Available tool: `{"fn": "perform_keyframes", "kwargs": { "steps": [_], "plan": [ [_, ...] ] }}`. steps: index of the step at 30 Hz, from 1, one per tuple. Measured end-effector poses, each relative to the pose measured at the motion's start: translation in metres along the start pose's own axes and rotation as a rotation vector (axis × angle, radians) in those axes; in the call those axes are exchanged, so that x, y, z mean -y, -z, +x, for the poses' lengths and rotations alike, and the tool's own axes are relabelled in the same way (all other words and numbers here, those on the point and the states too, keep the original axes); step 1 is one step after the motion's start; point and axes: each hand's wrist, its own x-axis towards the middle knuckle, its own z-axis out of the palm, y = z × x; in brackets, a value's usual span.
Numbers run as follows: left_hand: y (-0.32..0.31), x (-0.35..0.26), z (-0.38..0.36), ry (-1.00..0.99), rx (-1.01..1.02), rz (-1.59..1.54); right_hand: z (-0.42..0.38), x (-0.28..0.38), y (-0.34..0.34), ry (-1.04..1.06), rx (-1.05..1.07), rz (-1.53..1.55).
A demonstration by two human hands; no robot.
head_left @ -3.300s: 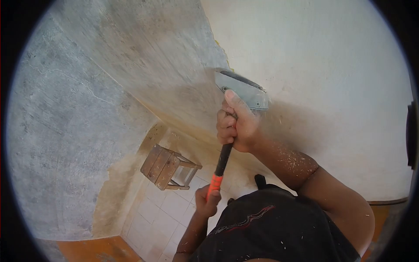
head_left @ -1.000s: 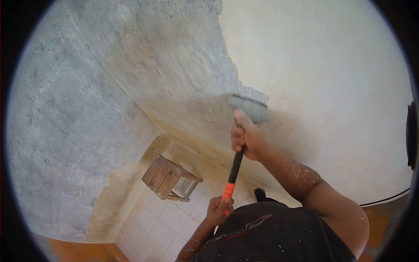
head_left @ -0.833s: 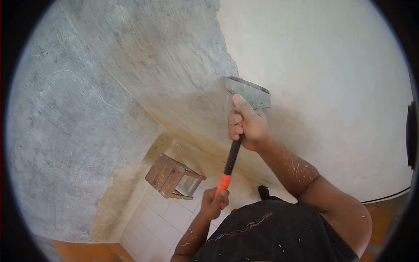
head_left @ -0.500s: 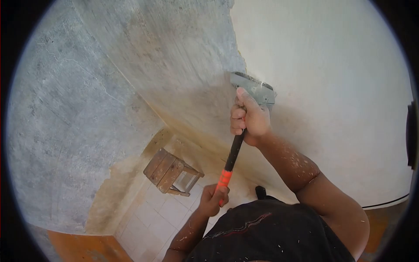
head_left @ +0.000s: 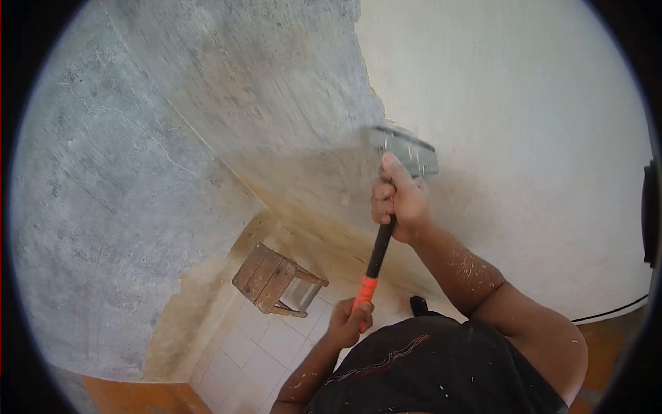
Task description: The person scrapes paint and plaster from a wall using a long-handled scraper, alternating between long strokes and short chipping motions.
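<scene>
A long-handled wall scraper has its wide grey head against the wall, at the ragged border between bare grey plaster and the white coating. My right hand is wrapped round the black handle just below the head, thumb pointing up it. Lower down, my left hand grips the orange end of the same handle. Small flakes fly about the blade, and pale specks cover both forearms. The blade's working edge is partly blurred.
A wooden stool stands on the white tiled floor by the wall corner. To the left is another grey wall. An orange surface lies at lower left, and a black cable curves along the lower right.
The scraper head and both hands have shifted slightly down and to the right in view. More flakes show around the blade. Both grips are unchanged.
</scene>
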Motion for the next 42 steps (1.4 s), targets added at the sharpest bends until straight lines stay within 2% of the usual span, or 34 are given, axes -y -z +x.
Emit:
{"fn": "perform_keyframes", "kwargs": {
  "steps": [1, 3, 5, 6, 7, 8, 10, 12, 13, 14, 16, 17, 19, 20, 23, 25, 29, 31, 32, 35, 36, 37, 38, 39, 40, 41, 42],
  "plan": [
    [-0.006, 0.010, -0.004, 0.035, -0.019, -0.015, -0.003, -0.008, 0.008, -0.026, -0.058, 0.004],
    [-0.005, 0.025, -0.006, -0.016, 0.026, 0.019, -0.002, -0.017, 0.019, -0.071, -0.058, -0.016],
    [-0.008, 0.028, -0.006, 0.061, 0.021, -0.059, -0.003, -0.015, 0.023, -0.140, -0.072, -0.048],
    [-0.005, 0.018, 0.001, -0.055, 0.004, 0.034, -0.003, -0.004, 0.013, -0.147, -0.079, -0.049],
    [-0.004, 0.001, 0.009, -0.150, 0.017, 0.030, -0.003, 0.016, -0.009, -0.048, -0.027, -0.049],
    [-0.004, -0.018, 0.012, -0.111, 0.021, 0.002, -0.002, 0.026, -0.021, 0.056, 0.030, -0.049],
    [0.000, -0.031, 0.012, -0.076, 0.035, -0.007, -0.002, 0.024, -0.024, 0.078, 0.026, -0.026],
    [-0.001, -0.019, 0.011, -0.156, 0.043, 0.025, -0.002, 0.018, -0.023, 0.097, -0.024, -0.003],
    [-0.002, -0.003, 0.005, -0.103, 0.029, -0.021, -0.002, 0.006, -0.012, 0.105, -0.016, -0.008],
    [-0.006, 0.014, -0.003, -0.019, 0.016, -0.060, -0.001, -0.007, 0.003, 0.020, -0.057, -0.023],
    [-0.018, 0.013, -0.007, 0.098, -0.012, -0.133, -0.008, -0.009, 0.007, -0.087, -0.077, -0.056],
    [-0.016, 0.009, -0.004, 0.097, -0.012, -0.140, -0.003, -0.005, 0.006, -0.089, -0.079, -0.062],
    [-0.006, -0.010, 0.002, -0.024, -0.041, -0.133, 0.003, 0.008, -0.011, 0.032, -0.033, -0.080],
    [0.002, -0.024, 0.002, -0.099, 0.027, 0.014, 0.002, 0.008, -0.014, 0.016, -0.042, -0.079],
    [0.011, -0.024, -0.002, -0.051, -0.038, 0.040, 0.005, 0.008, -0.022, 0.052, 0.032, 0.018],
    [0.000, -0.013, -0.008, 0.029, -0.034, -0.007, 0.001, -0.004, -0.005, 0.026, -0.074, 0.061],
    [-0.003, 0.012, -0.010, 0.109, 0.015, -0.066, -0.003, -0.011, 0.007, -0.079, -0.093, -0.033],
    [0.010, 0.003, 0.003, -0.179, 0.027, 0.024, 0.006, 0.009, -0.014, -0.025, -0.041, -0.034],
    [0.015, -0.020, 0.005, -0.032, 0.041, -0.057, 0.007, 0.015, -0.025, 0.038, 0.016, -0.030],
    [0.026, -0.040, 0.006, -0.105, -0.019, 0.030, 0.010, 0.014, -0.036, 0.114, 0.038, -0.007],
    [0.025, -0.035, 0.006, -0.117, -0.011, 0.038, 0.010, 0.007, -0.033, 0.101, -0.041, 0.010],
    [0.019, -0.022, 0.002, -0.082, -0.049, 0.043, 0.010, -0.003, -0.023, 0.110, -0.034, 0.006],
    [0.013, -0.005, -0.004, -0.043, -0.090, 0.048, 0.009, -0.014, -0.008, 0.074, -0.039, -0.005],
    [0.007, -0.001, -0.002, 0.079, -0.007, -0.082, 0.002, -0.014, -0.006, 0.038, -0.045, -0.015],
    [0.001, 0.001, -0.002, 0.083, 0.000, -0.109, -0.003, -0.012, -0.006, -0.056, -0.112, -0.023],
    [-0.003, 0.003, -0.003, 0.091, 0.006, -0.140, -0.001, -0.008, -0.008, -0.052, -0.113, -0.025],
    [0.001, 0.004, 0.002, -0.067, 0.024, -0.050, 0.004, -0.002, -0.009, 0.024, -0.096, -0.094]
  ]
}}
